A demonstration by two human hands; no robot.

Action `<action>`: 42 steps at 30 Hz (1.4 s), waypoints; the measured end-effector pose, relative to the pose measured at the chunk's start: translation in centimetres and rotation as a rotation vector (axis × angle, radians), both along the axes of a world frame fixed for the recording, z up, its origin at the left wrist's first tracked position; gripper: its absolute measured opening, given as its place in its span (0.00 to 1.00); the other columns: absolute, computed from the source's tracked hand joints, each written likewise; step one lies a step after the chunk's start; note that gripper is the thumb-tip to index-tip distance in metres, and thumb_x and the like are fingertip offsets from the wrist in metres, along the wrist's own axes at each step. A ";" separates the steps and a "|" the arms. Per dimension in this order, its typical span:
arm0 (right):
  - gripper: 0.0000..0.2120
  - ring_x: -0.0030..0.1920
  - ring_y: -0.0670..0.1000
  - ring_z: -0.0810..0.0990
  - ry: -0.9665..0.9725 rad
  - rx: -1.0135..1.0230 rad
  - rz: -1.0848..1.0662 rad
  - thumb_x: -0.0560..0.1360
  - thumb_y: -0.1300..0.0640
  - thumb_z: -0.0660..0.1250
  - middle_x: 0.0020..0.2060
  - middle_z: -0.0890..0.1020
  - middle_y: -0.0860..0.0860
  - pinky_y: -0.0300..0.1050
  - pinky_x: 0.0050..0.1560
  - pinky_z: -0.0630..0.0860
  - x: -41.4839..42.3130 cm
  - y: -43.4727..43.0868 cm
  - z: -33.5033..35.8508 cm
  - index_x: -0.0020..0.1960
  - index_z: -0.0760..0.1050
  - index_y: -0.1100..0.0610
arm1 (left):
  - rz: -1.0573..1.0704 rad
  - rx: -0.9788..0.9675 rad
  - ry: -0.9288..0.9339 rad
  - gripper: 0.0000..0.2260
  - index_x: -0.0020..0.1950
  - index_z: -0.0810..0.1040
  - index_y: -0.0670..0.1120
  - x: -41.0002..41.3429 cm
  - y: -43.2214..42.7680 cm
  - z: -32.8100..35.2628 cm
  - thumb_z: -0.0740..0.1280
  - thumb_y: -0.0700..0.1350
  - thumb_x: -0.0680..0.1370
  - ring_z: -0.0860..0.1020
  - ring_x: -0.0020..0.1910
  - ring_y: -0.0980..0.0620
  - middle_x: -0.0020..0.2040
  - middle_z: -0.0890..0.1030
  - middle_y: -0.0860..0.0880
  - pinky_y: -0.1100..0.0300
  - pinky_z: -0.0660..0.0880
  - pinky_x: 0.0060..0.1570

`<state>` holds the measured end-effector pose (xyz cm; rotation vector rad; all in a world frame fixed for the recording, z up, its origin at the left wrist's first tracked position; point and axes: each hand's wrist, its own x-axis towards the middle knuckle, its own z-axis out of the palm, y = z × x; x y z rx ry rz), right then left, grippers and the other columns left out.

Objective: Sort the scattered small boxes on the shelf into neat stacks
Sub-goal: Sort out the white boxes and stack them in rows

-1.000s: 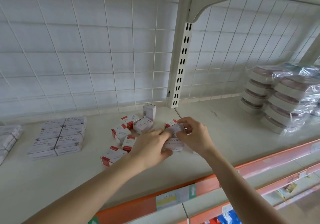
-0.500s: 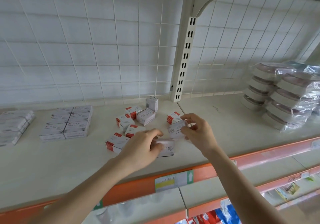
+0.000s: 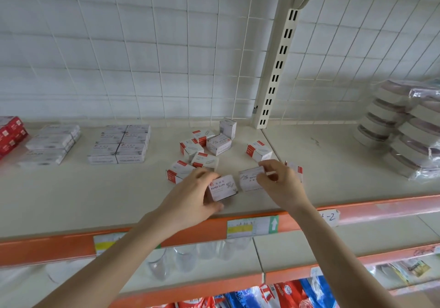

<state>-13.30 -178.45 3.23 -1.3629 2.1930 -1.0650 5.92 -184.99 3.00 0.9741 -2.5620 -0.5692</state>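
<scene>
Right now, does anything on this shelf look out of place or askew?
Yes. The small boxes mid-shelf lie scattered at mixed angles, and one box at the back stands on end, unlike the squared-up stacks to their left. The left hand and right hand each hold one more. Nothing looks damaged or spilled.

A shop: a retail shelf (image 3: pixel 95 200) with an orange price rail (image 3: pixel 381 206), price labels (image 3: pixel 250 228), and stacked stationery boxes (image 3: pixel 119 147).

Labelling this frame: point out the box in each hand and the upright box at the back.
Left box (image 3: pixel 223 187), in left hand (image 3: pixel 190 192): head view, printed top face.
Right box (image 3: pixel 249 179), in right hand (image 3: pixel 282 184): head view, top face.
Upright box (image 3: pixel 227 129): head view, front face.
</scene>
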 end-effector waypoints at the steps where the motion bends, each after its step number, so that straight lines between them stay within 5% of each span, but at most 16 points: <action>1: 0.16 0.52 0.52 0.78 0.064 0.027 0.010 0.75 0.60 0.61 0.47 0.78 0.50 0.36 0.40 0.73 0.0 0.0 0.0 0.62 0.73 0.55 | 0.012 -0.014 -0.018 0.28 0.71 0.65 0.48 0.0 0.1 0.0 0.69 0.52 0.73 0.70 0.62 0.55 0.67 0.66 0.53 0.65 0.68 0.54; 4: 0.15 0.53 0.52 0.76 0.213 0.070 0.030 0.75 0.60 0.60 0.53 0.79 0.53 0.24 0.36 0.66 0.1 0.2 0.0 0.62 0.73 0.57 | 0.050 -0.069 -0.026 0.26 0.70 0.65 0.48 -0.2 0.2 -0.2 0.67 0.52 0.75 0.72 0.61 0.53 0.66 0.68 0.52 0.63 0.70 0.53; 7: 0.13 0.54 0.55 0.76 0.277 0.059 0.068 0.74 0.60 0.62 0.52 0.80 0.56 0.31 0.42 0.66 0.3 0.7 0.0 0.56 0.77 0.62 | 0.088 -0.096 -0.013 0.25 0.70 0.65 0.48 -0.2 0.4 -0.4 0.65 0.52 0.76 0.72 0.60 0.53 0.64 0.71 0.50 0.63 0.69 0.52; 11: 0.22 0.59 0.51 0.72 0.300 0.120 0.138 0.72 0.56 0.68 0.58 0.75 0.53 0.30 0.46 0.62 0.1 0.9 -0.1 0.64 0.72 0.59 | 0.116 -0.131 -0.010 0.26 0.72 0.63 0.48 -0.2 0.4 -0.8 0.64 0.53 0.76 0.71 0.62 0.52 0.66 0.71 0.50 0.61 0.70 0.55; 15: 0.21 0.50 0.49 0.73 0.265 0.063 0.118 0.70 0.59 0.70 0.54 0.77 0.53 0.31 0.45 0.65 -0.1 0.7 -0.2 0.62 0.73 0.59 | 0.169 -0.220 0.032 0.24 0.69 0.69 0.47 -0.3 0.8 -0.9 0.67 0.51 0.75 0.71 0.62 0.49 0.64 0.72 0.50 0.59 0.71 0.54; 19: 0.07 0.35 0.49 0.72 -0.032 -0.161 -0.002 0.69 0.61 0.71 0.35 0.77 0.51 0.37 0.36 0.67 0.8 0.9 0.1 0.47 0.79 0.58 | 0.130 -0.238 0.331 0.16 0.55 0.79 0.42 -0.8 1.1 -0.7 0.74 0.44 0.69 0.78 0.50 0.47 0.50 0.80 0.47 0.60 0.72 0.46; 22: 0.07 0.35 0.50 0.74 -0.468 -0.337 -0.074 0.69 0.62 0.71 0.32 0.79 0.55 0.46 0.42 0.73 2.6 0.7 0.3 0.45 0.77 0.53 | 0.109 0.082 0.453 0.17 0.62 0.77 0.45 -1.9 2.5 0.5 0.69 0.46 0.74 0.78 0.51 0.57 0.53 0.81 0.50 0.65 0.73 0.52; 24: 0.07 0.36 0.54 0.76 -0.543 -0.391 -0.118 0.70 0.61 0.71 0.35 0.80 0.62 0.51 0.44 0.75 4.0 0.4 0.4 0.42 0.77 0.49 | 0.034 0.340 0.424 0.15 0.63 0.74 0.52 -2.6 3.1 1.1 0.65 0.51 0.76 0.78 0.52 0.60 0.54 0.81 0.53 0.64 0.74 0.53; 26: 0.07 0.37 0.55 0.78 -0.468 -0.419 -0.143 0.70 0.59 0.71 0.36 0.81 0.58 0.52 0.45 0.77 5.1 0.3 0.4 0.39 0.76 0.47 | 0.013 0.590 0.508 0.09 0.57 0.75 0.59 -3.1 3.6 1.5 0.60 0.52 0.79 0.79 0.51 0.61 0.50 0.82 0.55 0.61 0.76 0.51; 29: 0.05 0.39 0.48 0.78 -0.290 -0.438 -0.106 0.71 0.59 0.69 0.39 0.80 0.51 0.42 0.43 0.77 6.2 0.5 0.0 0.42 0.76 0.49 | 0.137 0.805 0.671 0.10 0.52 0.78 0.50 -3.4 3.7 1.6 0.58 0.49 0.80 0.81 0.46 0.60 0.45 0.83 0.54 0.58 0.78 0.47; 33: 0.11 0.44 0.46 0.79 -0.105 -0.499 0.002 0.70 0.63 0.69 0.46 0.78 0.46 0.32 0.45 0.75 7.1 1.3 -1.0 0.52 0.80 0.58 | 0.279 0.798 0.706 0.09 0.53 0.77 0.44 -3.1 3.0 1.5 0.61 0.47 0.78 0.82 0.46 0.52 0.46 0.83 0.48 0.52 0.80 0.48; 38: 0.21 0.45 0.42 0.78 -0.069 -0.498 0.140 0.68 0.64 0.69 0.48 0.74 0.39 0.33 0.47 0.75 5.8 1.4 -0.8 0.52 0.72 0.41 | 0.220 0.778 0.638 0.05 0.51 0.75 0.46 -2.2 1.6 2.4 0.61 0.40 0.79 0.81 0.34 0.56 0.38 0.82 0.48 0.58 0.78 0.40; 42: 0.28 0.56 0.41 0.69 0.214 -0.441 0.333 0.64 0.62 0.71 0.55 0.70 0.45 0.25 0.57 0.65 3.3 0.7 0.8 0.63 0.72 0.57 | 0.067 0.739 0.415 0.09 0.48 0.74 0.54 -1.4 0.8 3.3 0.57 0.42 0.80 0.78 0.30 0.58 0.37 0.80 0.51 0.56 0.77 0.41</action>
